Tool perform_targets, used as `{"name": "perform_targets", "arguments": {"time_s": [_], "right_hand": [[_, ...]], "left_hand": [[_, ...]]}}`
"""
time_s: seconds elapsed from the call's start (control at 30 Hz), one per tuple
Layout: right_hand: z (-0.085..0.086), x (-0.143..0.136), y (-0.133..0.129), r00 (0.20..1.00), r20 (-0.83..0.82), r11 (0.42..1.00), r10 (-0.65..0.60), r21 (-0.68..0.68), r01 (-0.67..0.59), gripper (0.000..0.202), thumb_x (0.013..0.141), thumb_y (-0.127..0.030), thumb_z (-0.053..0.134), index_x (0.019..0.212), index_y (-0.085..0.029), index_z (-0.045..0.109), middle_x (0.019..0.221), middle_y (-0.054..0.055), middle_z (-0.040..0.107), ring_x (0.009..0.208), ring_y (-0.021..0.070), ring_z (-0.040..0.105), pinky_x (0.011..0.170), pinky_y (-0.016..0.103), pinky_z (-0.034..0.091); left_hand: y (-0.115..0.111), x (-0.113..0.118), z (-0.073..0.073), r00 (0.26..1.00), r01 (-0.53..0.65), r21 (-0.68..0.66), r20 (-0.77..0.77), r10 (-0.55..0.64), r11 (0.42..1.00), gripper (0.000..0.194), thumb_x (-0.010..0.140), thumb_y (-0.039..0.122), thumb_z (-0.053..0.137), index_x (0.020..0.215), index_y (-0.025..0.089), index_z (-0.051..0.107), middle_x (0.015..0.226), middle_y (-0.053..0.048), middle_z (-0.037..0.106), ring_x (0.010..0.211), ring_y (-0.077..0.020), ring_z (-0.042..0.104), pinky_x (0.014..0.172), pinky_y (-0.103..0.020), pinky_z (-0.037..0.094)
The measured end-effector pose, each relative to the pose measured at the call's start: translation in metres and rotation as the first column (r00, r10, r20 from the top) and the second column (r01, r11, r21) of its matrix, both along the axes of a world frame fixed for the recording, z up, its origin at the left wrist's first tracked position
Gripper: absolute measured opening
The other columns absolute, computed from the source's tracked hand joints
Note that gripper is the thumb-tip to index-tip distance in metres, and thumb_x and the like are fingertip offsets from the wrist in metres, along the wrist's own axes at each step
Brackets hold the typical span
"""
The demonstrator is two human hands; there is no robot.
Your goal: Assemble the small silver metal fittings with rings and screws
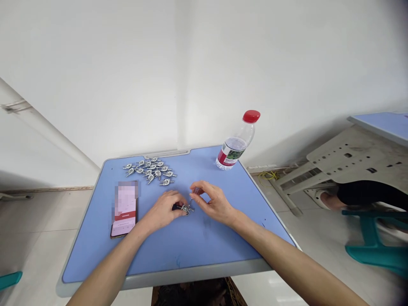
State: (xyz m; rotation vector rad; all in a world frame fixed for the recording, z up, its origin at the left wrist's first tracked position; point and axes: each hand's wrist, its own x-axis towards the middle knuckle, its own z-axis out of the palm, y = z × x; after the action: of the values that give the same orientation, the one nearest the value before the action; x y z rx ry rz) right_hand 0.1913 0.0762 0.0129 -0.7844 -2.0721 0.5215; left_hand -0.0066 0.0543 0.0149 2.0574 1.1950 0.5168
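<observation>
My left hand (165, 208) is closed on a small silver metal part (185, 209) with a dark portion beside the fingers, a little above the blue desktop (191, 250). Just right of it, my right hand (213, 202) has thumb and forefinger pinched around a thin metal piece (190, 203), too small to name. The two hands nearly meet. Beyond them lies a loose pile of similar silver parts (153, 166), each with a rounded body and thin projecting ends. One such part (165, 182) rests apart, nearest my left hand.
A phone (124, 212) with a lit screen lies left of my left forearm. At the desk's back right stands a water bottle (234, 144) with a red cap. A wall runs behind the desk. To the right are another desk (350, 157), a green chair (376, 242) and a person's leg.
</observation>
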Motion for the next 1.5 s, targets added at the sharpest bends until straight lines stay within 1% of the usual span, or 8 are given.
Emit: {"name": "perform_targets", "arguments": {"time_s": [0.33, 0.5, 0.7, 0.87, 1.03, 1.1, 1.33, 1.5], "right_hand": [[-0.006, -0.001, 0.009, 0.989, -0.102, 0.987, -0.110, -0.127, 0.097, 0.015, 0.088, -0.032, 0.055, 0.099, -0.022, 0.054, 0.071, 0.000, 0.060, 0.058, 0.0138, 0.060, 0.060, 0.028, 0.053], [-0.007, -0.003, 0.014, 0.986, -0.112, 0.981, -0.122, -0.168, 0.102, 0.018, 0.086, -0.037, 0.057, 0.096, -0.022, 0.055, 0.067, 0.000, 0.059, 0.058, 0.0151, 0.060, 0.058, 0.030, 0.053], [-0.011, -0.002, 0.019, 0.980, -0.166, 0.974, -0.110, -0.214, 0.073, 0.020, 0.087, -0.038, 0.056, 0.097, -0.020, 0.053, 0.066, -0.002, 0.056, 0.058, 0.0128, 0.058, 0.055, 0.026, 0.051], [-0.013, -0.001, 0.025, 0.973, -0.185, 0.975, -0.142, -0.197, 0.104, 0.018, 0.088, -0.035, 0.054, 0.096, -0.019, 0.053, 0.062, -0.003, 0.051, 0.056, 0.0114, 0.053, 0.052, 0.023, 0.046], [-0.013, 0.002, 0.030, 0.968, -0.173, 0.978, -0.184, -0.128, 0.164, 0.015, 0.088, -0.029, 0.050, 0.097, -0.018, 0.053, 0.065, -0.003, 0.052, 0.057, 0.0102, 0.050, 0.051, 0.022, 0.043], [-0.013, 0.004, 0.031, 0.966, -0.174, 0.979, -0.192, -0.109, 0.175, 0.014, 0.087, -0.027, 0.050, 0.097, -0.017, 0.053, 0.066, -0.003, 0.052, 0.057, 0.0099, 0.049, 0.052, 0.022, 0.043], [-0.011, 0.010, 0.024, 0.974, -0.181, 0.991, -0.134, -0.047, 0.127, 0.013, 0.086, -0.022, 0.049, 0.097, -0.016, 0.054, 0.068, -0.003, 0.053, 0.056, 0.0084, 0.050, 0.054, 0.021, 0.045], [-0.008, 0.006, 0.012, 0.982, -0.184, 0.999, -0.049, -0.010, 0.048, 0.012, 0.087, -0.021, 0.050, 0.097, -0.018, 0.054, 0.067, -0.003, 0.053, 0.057, 0.0088, 0.051, 0.056, 0.021, 0.046]], "left_hand": [[0.003, -0.001, 0.002, 0.997, 0.046, 0.144, -0.071, -0.036, 0.988, 0.018, 0.076, 0.019, 0.063, 0.094, 0.019, 0.066, 0.087, -0.003, 0.062, 0.088, -0.0191, 0.057, 0.085, -0.032, 0.041], [0.004, -0.004, 0.005, 0.995, 0.055, 0.123, -0.089, -0.044, 0.991, 0.022, 0.075, 0.019, 0.062, 0.097, 0.019, 0.065, 0.088, -0.003, 0.061, 0.091, -0.0206, 0.055, 0.084, -0.031, 0.043], [0.003, -0.009, 0.003, 0.994, 0.085, 0.054, 0.069, -0.089, 0.995, 0.041, 0.068, 0.005, 0.052, 0.105, 0.019, 0.062, 0.099, -0.004, 0.061, 0.093, -0.0180, 0.056, 0.086, -0.030, 0.046], [0.009, -0.016, 0.000, 0.973, -0.108, 0.098, 0.215, 0.085, 0.989, 0.038, 0.071, 0.004, 0.047, 0.103, 0.017, 0.064, 0.093, -0.004, 0.063, 0.085, -0.0149, 0.059, 0.078, -0.027, 0.047], [0.018, -0.027, -0.002, 0.930, -0.329, 0.241, 0.248, 0.270, 0.913, 0.024, 0.078, 0.011, 0.047, 0.092, 0.017, 0.066, 0.085, -0.003, 0.061, 0.068, -0.0111, 0.051, 0.063, -0.023, 0.042], [0.017, -0.027, -0.002, 0.945, -0.294, 0.236, 0.215, 0.245, 0.926, 0.022, 0.079, 0.012, 0.048, 0.091, 0.016, 0.066, 0.085, -0.003, 0.060, 0.068, -0.0113, 0.051, 0.063, -0.024, 0.042], [-0.006, -0.007, 0.006, 0.990, 0.034, 0.157, 0.131, -0.055, 0.987, 0.028, 0.077, 0.022, 0.062, 0.104, 0.019, 0.062, 0.102, -0.006, 0.059, 0.089, -0.0168, 0.056, 0.082, -0.031, 0.046], [-0.009, -0.004, 0.003, 0.996, 0.031, 0.135, 0.076, -0.042, 0.990, 0.022, 0.079, 0.024, 0.061, 0.100, 0.018, 0.063, 0.096, -0.006, 0.059, 0.089, -0.0183, 0.055, 0.081, -0.031, 0.046]]}}
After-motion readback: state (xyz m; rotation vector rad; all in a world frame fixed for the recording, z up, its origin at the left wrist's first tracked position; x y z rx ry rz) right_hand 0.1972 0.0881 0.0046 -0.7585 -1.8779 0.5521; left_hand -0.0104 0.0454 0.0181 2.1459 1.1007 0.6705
